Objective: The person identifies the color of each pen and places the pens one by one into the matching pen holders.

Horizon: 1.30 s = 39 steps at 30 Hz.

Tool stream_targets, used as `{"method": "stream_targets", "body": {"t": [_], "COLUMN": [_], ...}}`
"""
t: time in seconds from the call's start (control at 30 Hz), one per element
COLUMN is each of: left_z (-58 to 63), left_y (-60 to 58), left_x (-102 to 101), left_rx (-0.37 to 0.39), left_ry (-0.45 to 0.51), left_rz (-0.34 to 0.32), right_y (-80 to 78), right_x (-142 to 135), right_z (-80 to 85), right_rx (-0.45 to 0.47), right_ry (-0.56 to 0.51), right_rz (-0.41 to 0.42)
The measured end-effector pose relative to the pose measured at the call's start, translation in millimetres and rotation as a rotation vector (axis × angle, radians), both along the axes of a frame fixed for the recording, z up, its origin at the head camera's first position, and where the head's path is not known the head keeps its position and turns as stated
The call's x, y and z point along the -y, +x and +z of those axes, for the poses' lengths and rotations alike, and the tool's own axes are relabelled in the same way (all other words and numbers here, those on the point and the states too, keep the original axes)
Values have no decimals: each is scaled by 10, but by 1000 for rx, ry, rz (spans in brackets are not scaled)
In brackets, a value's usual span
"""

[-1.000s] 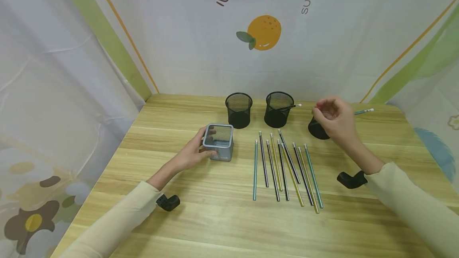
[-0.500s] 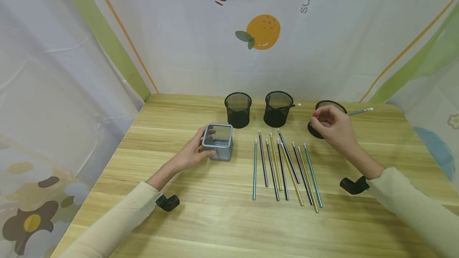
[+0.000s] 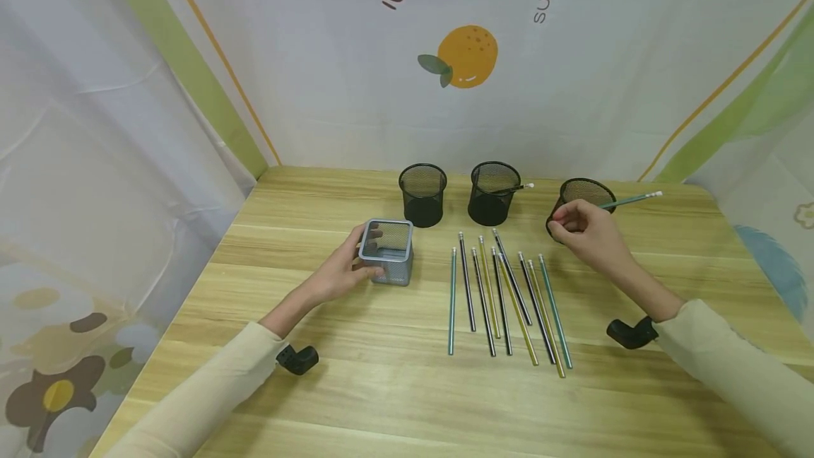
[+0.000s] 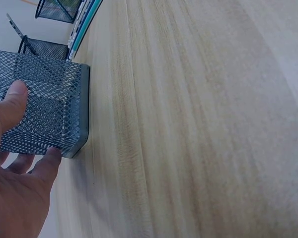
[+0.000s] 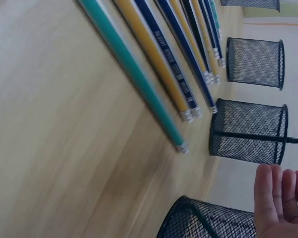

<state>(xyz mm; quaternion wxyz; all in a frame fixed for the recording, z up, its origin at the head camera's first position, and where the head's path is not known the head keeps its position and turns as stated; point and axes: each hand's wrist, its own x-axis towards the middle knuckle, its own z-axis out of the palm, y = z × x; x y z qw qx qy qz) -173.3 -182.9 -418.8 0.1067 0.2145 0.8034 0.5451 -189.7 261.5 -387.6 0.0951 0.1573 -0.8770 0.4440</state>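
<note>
My left hand (image 3: pixel 337 274) grips a grey square mesh pencil holder (image 3: pixel 396 271) by its left side. In the left wrist view, the thumb lies along one mesh wall (image 4: pixel 44 106) and the fingers touch another. My right hand (image 3: pixel 594 235) hovers in front of the rightmost black round mesh cup (image 3: pixel 588 188), partly hiding it. Its fingers are loosely bent with nothing visible between them; in the right wrist view they lie side by side. A teal pencil (image 3: pixel 636 198) leans out of that cup to the right. Several striped pencils (image 3: pixel 499 302) lie between the hands, eraser ends away from me.
Behind the pencils stand a black mesh cup (image 3: pixel 422 210) and a second black cup (image 3: pixel 490 210) with a dark pencil (image 3: pixel 515 189) leaning from it. A printed curtain (image 3: pixel 356 90) hangs along the back edge of the wooden table (image 3: pixel 381 387).
My right hand has drawn back a little towards me, showing more of the rightmost cup and its teal pencil. The left hand and the grey holder have stayed in place.
</note>
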Motion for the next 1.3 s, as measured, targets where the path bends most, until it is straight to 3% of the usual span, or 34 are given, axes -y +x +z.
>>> {"method": "stream_targets", "body": {"t": [0.4, 0.83, 1.07, 1.3], "left_z": [13, -10, -9, 0], "left_y": [7, 1, 7, 10], "left_x": [-4, -1, 6, 3], "left_rx": [9, -10, -15, -13], "left_ry": [-1, 22, 32, 27], "left_rz": [11, -1, -11, -11], "right_y": [56, 113, 152, 155], "right_x": [-23, -41, -20, 11], "right_z": [-2, -141, -213, -261], "right_rx": [13, 42, 204, 306], "right_ry": [93, 157, 156, 283], "right_rz": [23, 46, 56, 41]}}
